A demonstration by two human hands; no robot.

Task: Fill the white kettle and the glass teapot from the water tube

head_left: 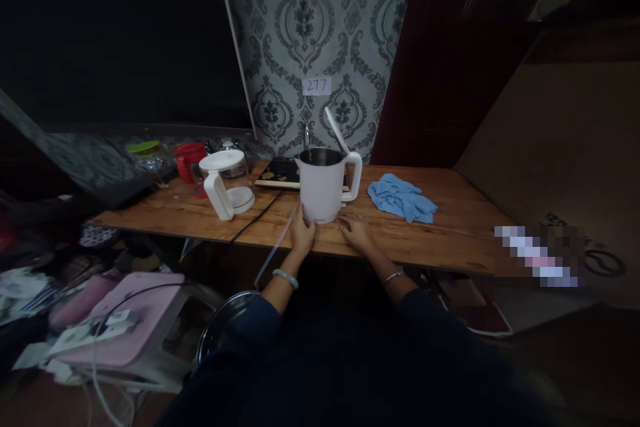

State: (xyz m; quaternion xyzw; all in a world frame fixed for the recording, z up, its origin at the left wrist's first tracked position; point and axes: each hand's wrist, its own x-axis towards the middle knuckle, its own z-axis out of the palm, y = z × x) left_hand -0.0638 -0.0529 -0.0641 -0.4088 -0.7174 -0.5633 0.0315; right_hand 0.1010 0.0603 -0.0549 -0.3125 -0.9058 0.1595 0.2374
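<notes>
A white electric kettle (321, 190) stands upright near the table's front edge. Its lid (336, 128) is tipped up and its dark inside shows. The handle (356, 177) points to the right. My left hand (303, 232) wraps the lower left side of the kettle, thumb at the front and fingers partly hidden along its side. Beside the lower right of the base, my right hand (358, 232) rests low over the wood with its fingers loosely apart, holding nothing. Whether its fingertips touch the base is hard to tell.
On the wooden table (450, 240) lies a crumpled blue cloth (401, 197) at right. A glass pot with white handle (217, 193), a red-handled jug (186, 163) and a green-lidded jar (149, 153) stand left. A dark floral panel (278, 175) lies behind. A pink stool (135, 320) carries a power strip.
</notes>
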